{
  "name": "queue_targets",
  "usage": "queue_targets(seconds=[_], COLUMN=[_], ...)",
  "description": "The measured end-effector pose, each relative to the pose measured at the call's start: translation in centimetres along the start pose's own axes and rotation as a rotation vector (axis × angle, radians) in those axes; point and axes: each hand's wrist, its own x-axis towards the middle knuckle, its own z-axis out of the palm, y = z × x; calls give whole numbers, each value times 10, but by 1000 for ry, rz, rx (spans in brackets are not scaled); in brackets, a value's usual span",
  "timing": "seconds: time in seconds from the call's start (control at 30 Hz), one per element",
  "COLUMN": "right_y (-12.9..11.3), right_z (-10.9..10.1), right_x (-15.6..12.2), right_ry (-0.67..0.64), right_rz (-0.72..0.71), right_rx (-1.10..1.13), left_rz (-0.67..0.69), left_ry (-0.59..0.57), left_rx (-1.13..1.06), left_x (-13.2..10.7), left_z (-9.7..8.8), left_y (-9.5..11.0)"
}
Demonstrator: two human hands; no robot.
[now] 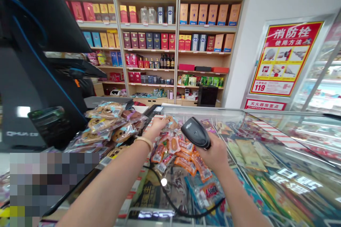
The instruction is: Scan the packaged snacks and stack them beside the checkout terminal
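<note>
My right hand (217, 154) is closed round the handle of a black barcode scanner (195, 133), whose head points down and left over a heap of small orange snack packets (183, 156). A black cable (170, 198) runs from the scanner down across the glass. My left hand (159, 125), with a pale band on the wrist, reaches forward and pinches a small snack packet (170, 122) at the far end of the heap. Everything lies on the glass lid of a chest freezer (266, 149).
A pile of clear-wrapped pastries (106, 124) sits left of the heap, beside a black checkout screen (34, 78). Shelves of boxed goods and bottles (160, 42) line the back wall. A red fire-hydrant poster (285, 58) hangs at the right. A black box (207, 95) stands behind the freezer.
</note>
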Motion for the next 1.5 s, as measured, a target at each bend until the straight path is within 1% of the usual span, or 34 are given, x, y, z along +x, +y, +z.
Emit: queue_targets(seconds=[0.1, 0.17, 0.27, 0.33, 0.43, 0.5, 0.57, 0.67, 0.87, 1.03, 1.13, 1.2, 1.27, 1.3, 1.37, 1.43, 1.5], right_y=[-2, -2, -4, -8, -16, -20, -22, -22, -20, -14, -8, -6, -4, -4, -4, -4, -3], right_z=[0, 1, 1, 0, -1, 0, 0, 1, 0, 1, 3, 5, 6, 6, 6, 6, 6], right_x=[0, 0, -1, 0, 0, 0, -1, -2, -1, -5, -7, -7, -6, -6, -5, -6, -6], right_ry=[-8, -24, -49, -91, -200, -257, -289, -321, -340, -310, -269, -230, -219, -217, -211, -199, -190], right_rz=[2, -7, -7, -15, -81, -131, -150, -140, -145, -140, -174, -199, -242, -257, -280, -296, -304], right_rx=[-2, -2, 28, 65, 118, 132, 126, 111, 139, 118, 98, 100, 101, 99, 99, 108, 114], left_rz=[63, 86, 102, 124, 163, 190, 219, 248, 242, 234, 284, 345, 374, 368, 343, 340, 312], left_ry=[-14, -39, -68, -36, 47, 75, 87, 89, 79, 89, 116, 152, 183, 202, 221, 322, 414], left_rx=[-178, -310, -633, -772, -754, -727, -720, -726, -760, -754, -743, -703, -631, -589, -481, -354, -178], left_x=[-17, -33, -66, -88, -115, -125, -130, -131, -130, -128, -128, -130, -136, -140, -147, -152, -151], left_z=[-14, -24, -39, -47, -54, -54, -51, -48, -48, -46, -54, -70, -97, -115, -156, -202, -248], left_y=[12, 17, 15, 11, 7, 5, 4, 2, -2, -4, -2, 1, 4, 5, 8, 9, 9])
